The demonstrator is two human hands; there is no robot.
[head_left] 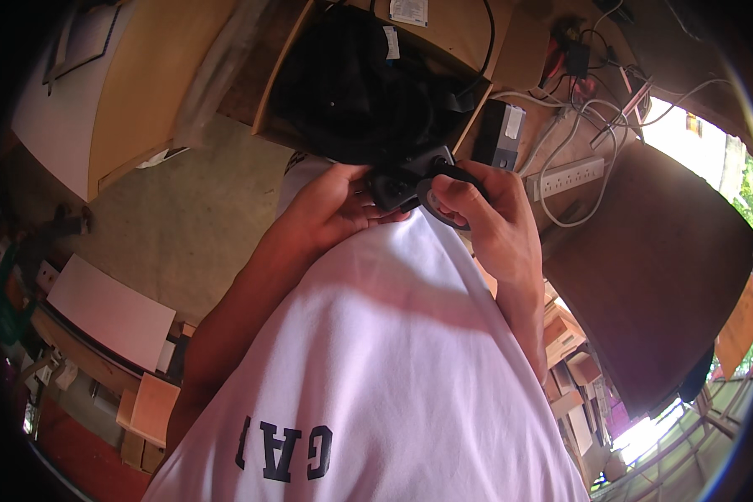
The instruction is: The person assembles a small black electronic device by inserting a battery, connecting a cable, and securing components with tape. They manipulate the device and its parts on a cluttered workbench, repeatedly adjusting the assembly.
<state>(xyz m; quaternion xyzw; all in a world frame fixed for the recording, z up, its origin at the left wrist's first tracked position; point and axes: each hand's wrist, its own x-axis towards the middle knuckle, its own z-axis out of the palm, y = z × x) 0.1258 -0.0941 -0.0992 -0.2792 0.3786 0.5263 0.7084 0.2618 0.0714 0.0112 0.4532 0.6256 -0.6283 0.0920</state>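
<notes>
In front of my lap, both hands meet around a small dark boxy device (391, 189) with rounded corners and a flat grey-black face. My left hand (336, 203) holds it from the left and below, palm up, fingers curled under its edge. On the right side, my right hand (489, 209) is closed around a black ring-shaped thing (437, 203) that looks like a roll of tape, pressed against or close by the device. A dark strip shows over the right fingers. Where the ring and the device meet is partly hidden by the fingers.
Just beyond my hands, an open cardboard box (269, 92) holds a black bag or cloth (343, 92). To its right lie a black-and-grey box (499, 134), a white power strip (566, 177) and tangled cables (615, 159). A brown board (644, 276) leans at the right.
</notes>
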